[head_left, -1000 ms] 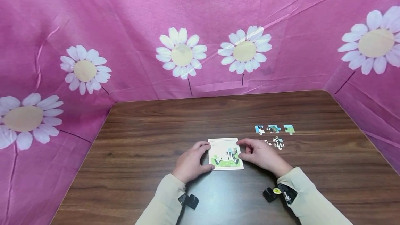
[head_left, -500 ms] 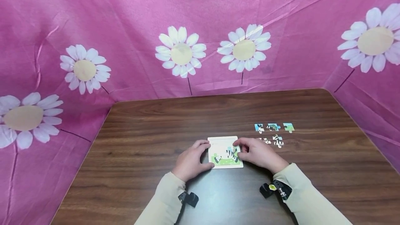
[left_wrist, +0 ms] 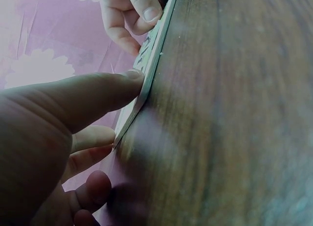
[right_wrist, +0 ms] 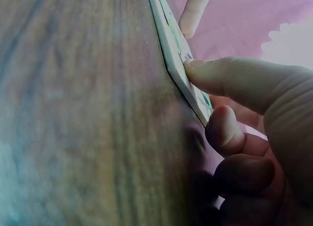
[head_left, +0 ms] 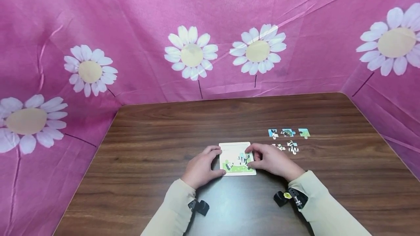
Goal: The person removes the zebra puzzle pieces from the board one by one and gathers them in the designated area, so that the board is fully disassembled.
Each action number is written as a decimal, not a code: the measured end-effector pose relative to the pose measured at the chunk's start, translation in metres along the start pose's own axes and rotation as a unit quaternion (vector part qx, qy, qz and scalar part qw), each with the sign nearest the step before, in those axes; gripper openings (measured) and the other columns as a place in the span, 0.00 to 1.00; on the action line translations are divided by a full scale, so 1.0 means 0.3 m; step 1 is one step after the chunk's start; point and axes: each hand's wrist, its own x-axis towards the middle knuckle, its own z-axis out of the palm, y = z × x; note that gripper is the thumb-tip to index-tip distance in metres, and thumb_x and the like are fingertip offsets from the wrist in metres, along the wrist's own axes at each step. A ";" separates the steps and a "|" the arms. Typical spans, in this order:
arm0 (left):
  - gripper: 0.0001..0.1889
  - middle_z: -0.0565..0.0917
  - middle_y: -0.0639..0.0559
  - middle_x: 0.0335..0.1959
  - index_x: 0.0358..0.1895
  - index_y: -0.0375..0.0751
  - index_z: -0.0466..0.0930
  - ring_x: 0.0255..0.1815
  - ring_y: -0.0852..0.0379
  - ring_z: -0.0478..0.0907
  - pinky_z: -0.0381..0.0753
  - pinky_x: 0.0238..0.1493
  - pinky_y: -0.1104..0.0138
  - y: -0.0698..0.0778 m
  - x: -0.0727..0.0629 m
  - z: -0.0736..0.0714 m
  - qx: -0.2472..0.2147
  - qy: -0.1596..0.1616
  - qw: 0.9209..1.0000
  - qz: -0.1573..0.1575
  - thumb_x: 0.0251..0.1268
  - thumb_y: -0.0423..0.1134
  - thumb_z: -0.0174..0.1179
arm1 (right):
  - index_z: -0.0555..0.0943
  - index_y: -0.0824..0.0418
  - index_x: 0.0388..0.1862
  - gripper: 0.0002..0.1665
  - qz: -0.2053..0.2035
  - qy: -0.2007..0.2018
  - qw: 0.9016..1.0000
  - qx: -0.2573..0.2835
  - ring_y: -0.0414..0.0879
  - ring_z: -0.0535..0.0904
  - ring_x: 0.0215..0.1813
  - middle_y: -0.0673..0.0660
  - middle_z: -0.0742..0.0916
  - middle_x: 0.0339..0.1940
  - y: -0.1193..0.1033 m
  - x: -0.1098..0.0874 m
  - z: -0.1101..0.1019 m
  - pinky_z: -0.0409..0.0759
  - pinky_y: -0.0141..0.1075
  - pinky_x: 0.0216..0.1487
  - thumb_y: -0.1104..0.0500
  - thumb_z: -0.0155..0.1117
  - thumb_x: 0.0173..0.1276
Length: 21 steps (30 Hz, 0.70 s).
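A white-framed puzzle board [head_left: 229, 148] lies flat on the table in the head view, partly filled with zebra and green-grass pieces along its lower and right parts. My left hand [head_left: 201, 168] holds the board's left side, the thumb near its lower left corner and fingers at the upper left edge. My right hand [head_left: 273, 161] has thumb and index finger bent over the board's right side, pinching a puzzle piece [head_left: 247, 157] there, mostly covered. In the right wrist view the thumb [right_wrist: 215, 72] presses on the board's top face, with the other fingers curled beside its edge.
Loose puzzle pieces lie right of the board: a blue-edged one [head_left: 273, 133], a blue-green one [head_left: 288, 132], a green one [head_left: 304, 133] and a zebra-striped one [head_left: 293, 147]. More sit partly behind the right hand. A pink flowered cloth [head_left: 223, 3] hangs behind the wooden table [head_left: 157, 137].
My right index finger has moved inward from the board's right edge onto its pieces, and the thumb has shifted slightly left. My left hand stays at the left edge.
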 end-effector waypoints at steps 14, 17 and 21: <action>0.30 0.75 0.57 0.67 0.65 0.45 0.78 0.60 0.52 0.79 0.79 0.54 0.56 0.007 -0.002 -0.003 0.009 0.015 1.000 0.010 0.60 0.54 0.68 | 0.85 0.52 0.44 0.15 -0.020 0.042 0.997 0.056 0.37 0.73 0.31 0.46 0.82 0.34 0.023 -0.011 0.018 0.73 0.33 0.32 0.65 0.76 0.58; 0.29 0.76 0.56 0.66 0.64 0.45 0.79 0.58 0.51 0.81 0.80 0.52 0.56 0.010 -0.002 -0.002 0.013 0.024 1.000 0.013 0.60 0.52 0.68 | 0.85 0.52 0.44 0.15 -0.014 0.041 0.997 0.067 0.38 0.73 0.30 0.46 0.83 0.34 0.021 -0.012 0.019 0.73 0.34 0.31 0.65 0.75 0.59; 0.29 0.76 0.55 0.65 0.63 0.45 0.79 0.56 0.51 0.81 0.81 0.50 0.56 0.011 -0.002 0.002 0.013 0.027 1.000 0.009 0.58 0.50 0.70 | 0.85 0.53 0.44 0.15 -0.012 0.041 0.996 0.080 0.38 0.73 0.29 0.46 0.83 0.33 0.015 -0.013 0.023 0.72 0.33 0.30 0.66 0.74 0.59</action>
